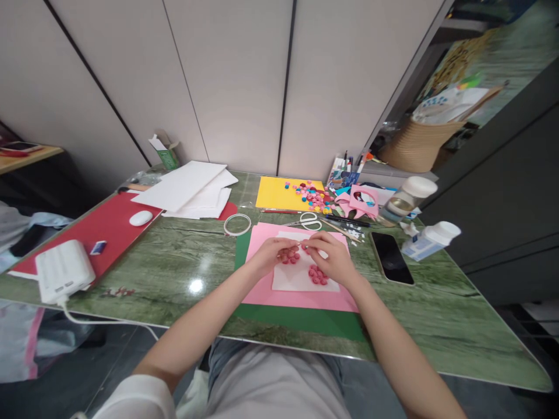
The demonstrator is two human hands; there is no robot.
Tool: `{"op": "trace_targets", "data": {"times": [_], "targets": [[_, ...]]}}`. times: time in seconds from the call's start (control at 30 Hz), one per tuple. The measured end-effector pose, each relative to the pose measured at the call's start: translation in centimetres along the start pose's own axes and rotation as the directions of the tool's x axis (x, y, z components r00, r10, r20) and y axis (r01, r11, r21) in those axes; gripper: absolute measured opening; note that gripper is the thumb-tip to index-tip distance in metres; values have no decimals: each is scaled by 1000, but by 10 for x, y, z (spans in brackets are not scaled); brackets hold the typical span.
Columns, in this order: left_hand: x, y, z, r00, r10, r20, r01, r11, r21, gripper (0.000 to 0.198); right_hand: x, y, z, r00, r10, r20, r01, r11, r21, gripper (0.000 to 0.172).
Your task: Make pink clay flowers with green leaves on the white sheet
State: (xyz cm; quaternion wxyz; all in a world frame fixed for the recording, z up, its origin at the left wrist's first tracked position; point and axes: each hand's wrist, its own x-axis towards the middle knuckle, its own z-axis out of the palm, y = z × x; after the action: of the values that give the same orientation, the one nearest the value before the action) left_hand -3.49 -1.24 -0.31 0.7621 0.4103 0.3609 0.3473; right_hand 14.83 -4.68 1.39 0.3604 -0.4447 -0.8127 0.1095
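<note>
A white sheet (286,281) lies on pink paper (258,294), with green paper (301,321) beneath. Clusters of small pink-red rolled pieces (318,275) rest on the white sheet. My left hand (271,255) hovers over its upper left part, fingertips pinched together. Facing it, my right hand (328,256) is also pinched, its fingertips almost meeting the left ones. Whatever sits between the fingertips is too small to name. Part of the pink-red pieces is hidden by both hands.
White-handled scissors (310,221) lie just beyond the hands. Yellow paper (275,195) bears many coloured rolled pieces. At right are a phone (392,258), a white bottle (432,240) and a lidded jar (406,199). A power bank (64,270), mouse (141,218) and white sheets (187,186) are at left.
</note>
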Motion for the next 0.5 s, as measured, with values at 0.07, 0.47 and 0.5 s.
{"op": "trace_targets", "data": {"times": [0.07, 0.47, 0.5], "targets": [[0, 1, 0, 1000, -5, 2, 5, 999, -33, 29, 1, -1, -3, 999, 35, -23, -34, 998, 50, 26], [4, -3, -4, 1000, 18, -23, -19, 999, -37, 31, -3, 63, 15, 959, 284, 16, -282, 956, -82, 46], [4, -3, -4, 1000, 17, -27, -18, 999, -34, 31, -3, 65, 18, 956, 293, 8, -291, 953, -86, 46]]}}
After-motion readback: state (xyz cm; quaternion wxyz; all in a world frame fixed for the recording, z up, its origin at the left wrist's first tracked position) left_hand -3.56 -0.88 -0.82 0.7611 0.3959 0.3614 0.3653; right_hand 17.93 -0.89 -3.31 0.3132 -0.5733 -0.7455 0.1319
